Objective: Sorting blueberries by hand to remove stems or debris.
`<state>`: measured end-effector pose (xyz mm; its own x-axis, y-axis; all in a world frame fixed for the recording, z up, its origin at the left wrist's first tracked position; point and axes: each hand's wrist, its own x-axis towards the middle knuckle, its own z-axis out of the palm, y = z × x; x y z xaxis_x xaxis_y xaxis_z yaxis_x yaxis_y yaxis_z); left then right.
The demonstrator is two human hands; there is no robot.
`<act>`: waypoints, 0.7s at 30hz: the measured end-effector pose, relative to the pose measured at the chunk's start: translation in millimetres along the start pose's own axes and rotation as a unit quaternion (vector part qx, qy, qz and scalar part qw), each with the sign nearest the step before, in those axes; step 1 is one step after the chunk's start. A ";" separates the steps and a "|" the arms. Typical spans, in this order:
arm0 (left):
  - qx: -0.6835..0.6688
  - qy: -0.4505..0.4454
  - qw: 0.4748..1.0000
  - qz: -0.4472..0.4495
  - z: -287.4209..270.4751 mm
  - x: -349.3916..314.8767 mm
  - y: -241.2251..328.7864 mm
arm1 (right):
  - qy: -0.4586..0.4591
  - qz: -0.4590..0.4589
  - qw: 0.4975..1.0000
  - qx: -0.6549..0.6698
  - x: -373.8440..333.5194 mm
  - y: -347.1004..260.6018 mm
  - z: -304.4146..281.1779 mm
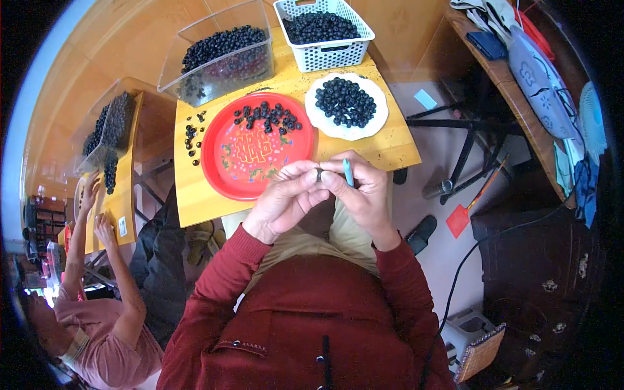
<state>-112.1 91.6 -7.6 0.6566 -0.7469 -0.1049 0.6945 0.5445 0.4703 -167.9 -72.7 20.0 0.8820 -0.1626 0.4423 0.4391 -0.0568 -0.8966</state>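
My left hand [288, 197] and my right hand [362, 194] meet just past the near edge of the table. Between my thumbs and fingertips is a small black bead [319, 174], mostly covered by the fingers. The right hand also keeps a teal pen-like tool [348, 172] among its fingers; its tip is hidden. Close by on the left lies a round red tray [218, 162] with loose black beads [268, 117] along its far side. Beyond my right hand stands a white scalloped plate [356, 132] heaped with black beads [344, 103].
A clear plastic bin [260, 62] and a white perforated basket [335, 57], both full of black beads, stand at the back of the wooden table [195, 207]. Stray beads [190, 133] lie left of the tray. Another person [110, 312] works at a table on the left.
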 end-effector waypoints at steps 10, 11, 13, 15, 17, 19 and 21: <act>-0.017 -0.025 1.000 0.007 6.9 1.5 -5.6 | -0.001 0.085 0.996 0.024 -11.1 -1.7 -9.3; -0.018 -0.018 1.000 0.012 8.7 1.9 -5.9 | 0.005 0.046 0.998 -0.038 -12.3 -1.4 -9.9; -0.018 -0.009 1.000 0.018 10.4 2.9 -7.6 | -0.011 0.009 0.996 -0.084 -12.4 -6.1 -12.1; -0.005 -0.004 0.999 0.032 10.5 4.5 -10.4 | -0.039 -0.052 0.984 -0.164 -11.5 -8.1 -15.5; 0.005 0.005 0.999 0.037 10.9 5.0 -13.3 | -0.038 -0.040 0.982 -0.179 -13.4 -13.0 -15.3; 0.014 0.014 0.999 0.041 12.8 6.5 -15.5 | -0.037 -0.027 0.980 -0.194 -15.6 -13.6 -16.6; 0.010 0.014 0.999 0.050 16.2 8.1 -16.2 | -0.041 -0.030 0.976 -0.211 -17.0 -11.2 -18.4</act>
<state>-122.8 70.6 -1.9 0.7302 -0.6784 -0.0819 0.6201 0.6075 0.4964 -191.0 -87.4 22.1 0.8748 -0.0679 0.4797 0.3970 -0.4672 -0.7900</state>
